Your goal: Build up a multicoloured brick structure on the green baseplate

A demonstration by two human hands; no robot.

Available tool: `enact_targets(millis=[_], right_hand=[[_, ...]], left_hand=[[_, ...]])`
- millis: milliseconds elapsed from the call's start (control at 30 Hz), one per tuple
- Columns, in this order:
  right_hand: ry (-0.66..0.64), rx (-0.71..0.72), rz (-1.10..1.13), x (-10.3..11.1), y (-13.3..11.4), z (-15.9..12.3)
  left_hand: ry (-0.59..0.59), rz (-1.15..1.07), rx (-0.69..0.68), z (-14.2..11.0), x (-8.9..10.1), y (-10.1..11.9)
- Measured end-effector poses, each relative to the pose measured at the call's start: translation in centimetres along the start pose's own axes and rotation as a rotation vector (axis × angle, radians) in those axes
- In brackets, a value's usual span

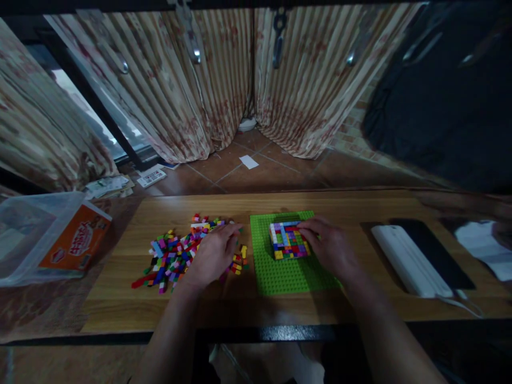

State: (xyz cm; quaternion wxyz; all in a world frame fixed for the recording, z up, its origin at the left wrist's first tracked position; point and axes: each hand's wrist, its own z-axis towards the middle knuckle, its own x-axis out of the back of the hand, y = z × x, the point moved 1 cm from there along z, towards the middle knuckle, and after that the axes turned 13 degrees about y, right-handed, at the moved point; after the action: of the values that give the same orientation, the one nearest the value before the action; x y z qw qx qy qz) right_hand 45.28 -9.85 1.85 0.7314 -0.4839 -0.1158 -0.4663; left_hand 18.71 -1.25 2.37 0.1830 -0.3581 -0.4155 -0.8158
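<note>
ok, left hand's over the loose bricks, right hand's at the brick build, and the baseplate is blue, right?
The baseplate is green, not blue, per the head view. Left hand over the loose bricks, right hand at the brick build.

Reaching over loose colourful bricks (170, 261) with the left hand (215, 252), and touching a brick block (286, 241) on a green baseplate (276, 280) with the right hand (331, 248).

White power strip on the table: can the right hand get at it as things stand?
Probably yes: the right hand is at the brick build, and only bare tabletop shows between it and the white power strip.
</note>
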Motion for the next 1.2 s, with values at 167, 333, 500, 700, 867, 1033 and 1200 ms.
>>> enact_targets(millis=[167,333,500,700,867,1033,1200], right_hand=[[0.036,-0.062,0.053,-0.3,-0.2,0.3],[0.111,-0.192,0.123,-0.9,-0.2,0.6],[0.105,-0.320,0.221,-1.2,0.2,0.7],[0.135,-0.516,0.389,-2.0,0.4,0.9],[0.156,-0.837,0.631,-2.9,0.1,1.0],[0.143,-0.846,0.644,-2.9,-0.1,1.1],[0.115,-0.836,0.642,-2.9,-0.3,1.2]], left_hand=[[-0.014,0.003,0.003,0.0,0.0,-0.1],[-0.020,-0.003,0.021,0.0,0.1,0.0],[-0.025,0.006,0.034,-0.2,0.0,-0.3],[-0.041,0.009,0.035,-0.1,0.0,-0.2],[-0.044,0.003,0.038,-0.1,0.1,-0.1],[-0.026,0.002,0.032,-0.2,0.1,0.0],[-0.037,0.015,0.038,-0.2,0.2,0.2]])
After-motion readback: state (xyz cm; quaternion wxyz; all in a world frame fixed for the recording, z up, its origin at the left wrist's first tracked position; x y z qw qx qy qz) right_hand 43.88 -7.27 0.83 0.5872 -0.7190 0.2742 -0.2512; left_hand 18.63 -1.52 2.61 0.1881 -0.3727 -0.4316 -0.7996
